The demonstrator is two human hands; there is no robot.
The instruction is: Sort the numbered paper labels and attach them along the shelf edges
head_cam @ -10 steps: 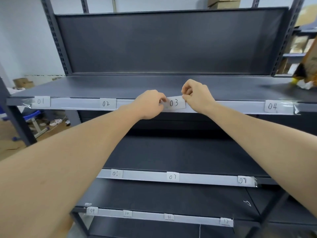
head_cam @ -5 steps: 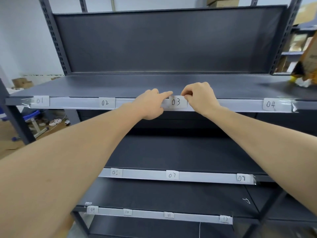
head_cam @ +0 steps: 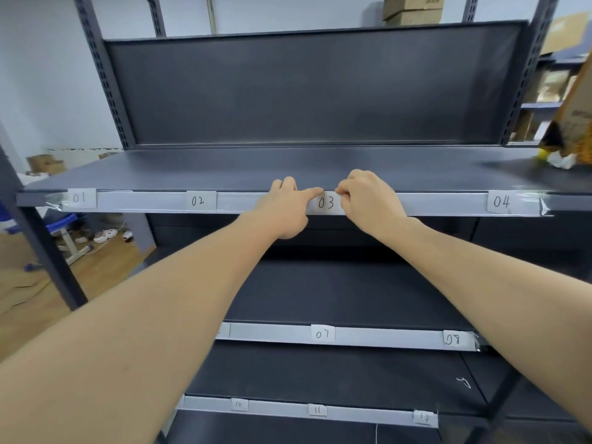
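Label 03 (head_cam: 325,203): a thin paper slip, likely light, floppy and quick to crease, on the top shelf edge (head_cam: 442,205) between 02 (head_cam: 198,200) and 04 (head_cam: 500,201); best handled by its side margins. Right hand (head_cam: 368,197) pinches its right edge with curled fingers; left hand (head_cam: 283,209) presses its upper left corner with a straight forefinger. That shelf carries a box (head_cam: 573,123) at far right.

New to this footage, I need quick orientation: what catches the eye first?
Both hands meet at label 03, midway along the top shelf edge: the left hand presses it with a straight forefinger, the right hand pinches its right end. Labels 01, 02 and 04 flank it.
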